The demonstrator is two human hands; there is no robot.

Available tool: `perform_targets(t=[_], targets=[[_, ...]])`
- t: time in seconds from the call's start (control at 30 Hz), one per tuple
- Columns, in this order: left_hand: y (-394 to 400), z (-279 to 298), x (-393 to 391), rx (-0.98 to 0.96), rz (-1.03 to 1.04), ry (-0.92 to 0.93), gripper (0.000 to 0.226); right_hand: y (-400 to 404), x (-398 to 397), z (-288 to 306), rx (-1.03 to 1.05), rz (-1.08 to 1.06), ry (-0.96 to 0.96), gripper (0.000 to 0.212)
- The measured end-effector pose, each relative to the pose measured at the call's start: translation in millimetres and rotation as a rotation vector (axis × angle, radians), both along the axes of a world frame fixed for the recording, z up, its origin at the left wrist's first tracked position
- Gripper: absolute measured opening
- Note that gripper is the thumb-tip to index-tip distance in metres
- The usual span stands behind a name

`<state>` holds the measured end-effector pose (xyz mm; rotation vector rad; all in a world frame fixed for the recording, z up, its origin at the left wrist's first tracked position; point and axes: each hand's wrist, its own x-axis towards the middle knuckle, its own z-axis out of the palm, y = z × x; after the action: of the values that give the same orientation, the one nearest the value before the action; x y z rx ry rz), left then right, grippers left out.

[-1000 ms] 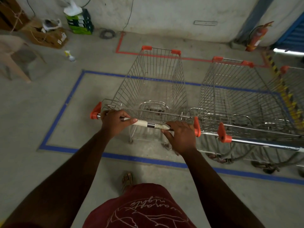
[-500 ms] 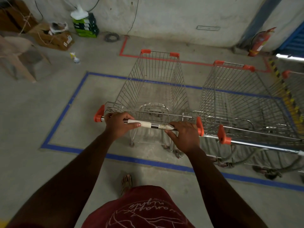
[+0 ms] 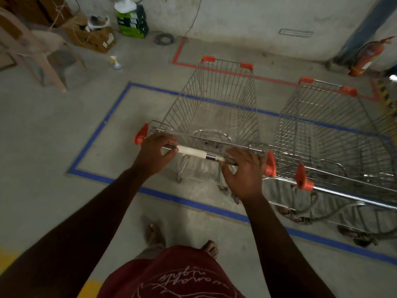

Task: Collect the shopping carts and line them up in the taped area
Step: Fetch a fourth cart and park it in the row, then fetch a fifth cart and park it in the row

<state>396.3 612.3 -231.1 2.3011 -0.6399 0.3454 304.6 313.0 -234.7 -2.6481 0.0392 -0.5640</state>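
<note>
- Both hands sit on the handle bar (image 3: 193, 152) of the near shopping cart (image 3: 214, 108) in the head view, the only one given.
- Left hand (image 3: 155, 154) grips the left stretch of the bar, fingers curled over the top and thumb lying along a white wrapped section of it, just beside the orange end cap (image 3: 140, 134).
- Right hand (image 3: 245, 171) lies on the right stretch of the bar; its fingers are spread and only loosely bent over the metal, more resting on it than clasping it, next to the other orange cap (image 3: 270, 165).
- That cart is a bare wire basket with orange corner guards at its far end, standing inside the rectangle of blue floor tape (image 3: 103, 125), its rear wheels a little way in from the near tape line.
- Second cart (image 3: 330, 136) stands just to the right, side by side with the first and also within the blue outline, its own chrome handle and orange cap close to the right hand.
- Red tape (image 3: 179, 52) marks another outline beyond the blue one, near the wall.
- Fire extinguisher (image 3: 368, 57) leans at the far right by a blue pillar.
- Far left holds a plastic chair (image 3: 36, 50), an open cardboard box (image 3: 90, 36), a stack of green-and-black boxes (image 3: 132, 22) and a small spray bottle (image 3: 116, 63) on the concrete.
- Two sandalled feet and a maroon printed shirt (image 3: 171, 276) show at the bottom edge.
</note>
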Motion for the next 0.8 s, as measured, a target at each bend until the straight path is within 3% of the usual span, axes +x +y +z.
perform_targets(t=[0.1,0.27,0.57,0.8], targets=[[21,4,-21,-0.065,0.047,-0.077,0.008,44,-6,16,0.134,0.145,-0.081,0.029],[105,3,-51,-0.162,0.206,0.119,0.02,145,-1,23,0.339,0.432,-0.025,0.018],[337,-34,-125,-0.35,0.444,0.374,0.022,402,33,2,0.394,0.612,0.321,0.021],[496,-22,-159,-0.458,0.733,0.34,0.018,610,64,14,0.35,0.856,0.435,0.02]])
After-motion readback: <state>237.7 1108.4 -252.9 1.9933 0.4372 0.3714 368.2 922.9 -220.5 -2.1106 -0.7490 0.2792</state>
